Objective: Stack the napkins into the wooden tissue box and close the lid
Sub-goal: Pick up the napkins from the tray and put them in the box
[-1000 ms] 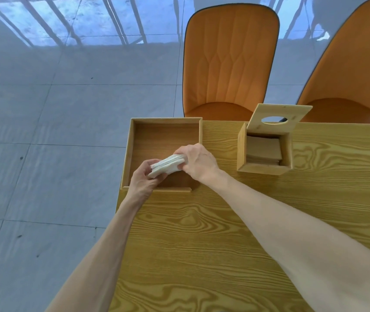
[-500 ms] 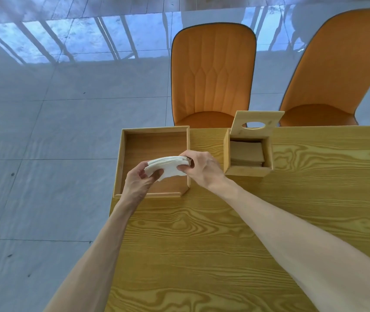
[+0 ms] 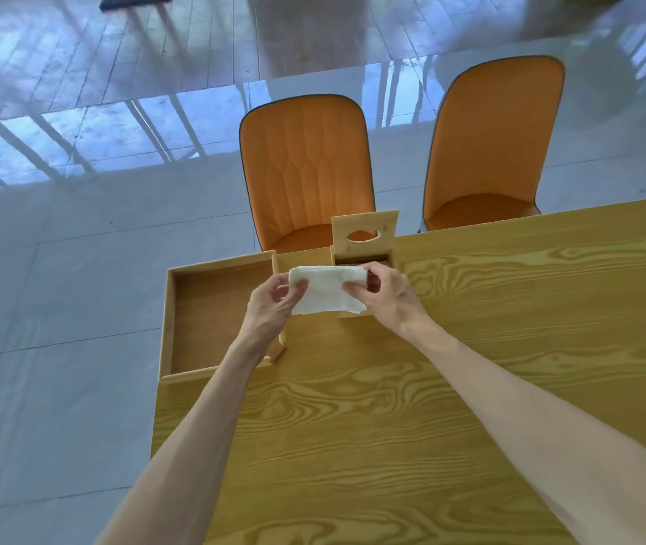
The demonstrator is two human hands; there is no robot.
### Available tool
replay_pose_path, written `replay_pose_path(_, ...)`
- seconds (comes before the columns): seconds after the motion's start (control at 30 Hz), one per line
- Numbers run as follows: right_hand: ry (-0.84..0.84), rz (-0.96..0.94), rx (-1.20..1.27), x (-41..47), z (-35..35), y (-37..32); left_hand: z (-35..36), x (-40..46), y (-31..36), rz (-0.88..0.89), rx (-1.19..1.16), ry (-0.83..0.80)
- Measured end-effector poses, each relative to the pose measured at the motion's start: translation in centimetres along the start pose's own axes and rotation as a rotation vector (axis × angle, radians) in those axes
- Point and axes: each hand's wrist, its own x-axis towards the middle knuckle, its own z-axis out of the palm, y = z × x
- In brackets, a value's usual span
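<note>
A white stack of napkins [image 3: 323, 289] hangs in the air between my two hands, just in front of the wooden tissue box [image 3: 390, 260]. My left hand [image 3: 270, 308] pinches the stack's left end and my right hand [image 3: 386, 295] grips its right end. The box's lid [image 3: 364, 232], with an oval slot, stands upright at the box's far side. The napkins and my right hand hide most of the box's opening and front wall.
A shallow wooden tray [image 3: 211, 316] lies at the table's far left corner, left of the box. The wooden table [image 3: 470, 367] stretches right and toward me. Two orange chairs [image 3: 307, 171] [image 3: 490, 151] stand beyond the far edge. The table's left edge drops to grey floor.
Both hands have lifted the napkin stack out of the tray and carried it right, up in front of the tissue box. The view has tilted upward.
</note>
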Motion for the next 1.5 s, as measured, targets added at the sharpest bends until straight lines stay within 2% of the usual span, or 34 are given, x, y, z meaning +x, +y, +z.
replay_pose_path(0.27,0.044,0.085,-0.018,0.5,-4.5,2.7,5.4,1.6,0.6,-0.019,0.037,0.002)
replay_pose_path(0.53,0.04,0.098,-0.055,2.4,-4.8,3.8,6.9,3.1,0.7,-0.066,0.09,0.084)
replay_pose_path(0.67,0.093,0.094,-0.067,3.2,-4.5,4.2,7.4,3.8,0.8,-0.078,0.129,0.121)
replay_pose_path(1.0,0.216,0.086,-0.313,5.2,-2.8,4.9,8.8,5.0,-0.3,-0.094,0.291,0.258)
replay_pose_path(1.2,0.252,0.129,-0.394,5.8,-2.1,5.0,10.0,5.5,-0.8,-0.024,0.572,0.353)
replay_pose_path(1.37,0.294,0.016,-0.493,6.1,-1.7,5.6,10.6,5.7,-1.2,0.104,0.791,0.408)
replay_pose_path(1.43,0.298,0.006,-0.5,6.4,-1.6,5.8,10.7,5.8,-1.1,0.109,0.716,0.453)
replay_pose_path(1.5,0.298,0.019,-0.477,6.6,-1.4,5.8,10.7,6.0,-0.9,0.036,0.573,0.483)
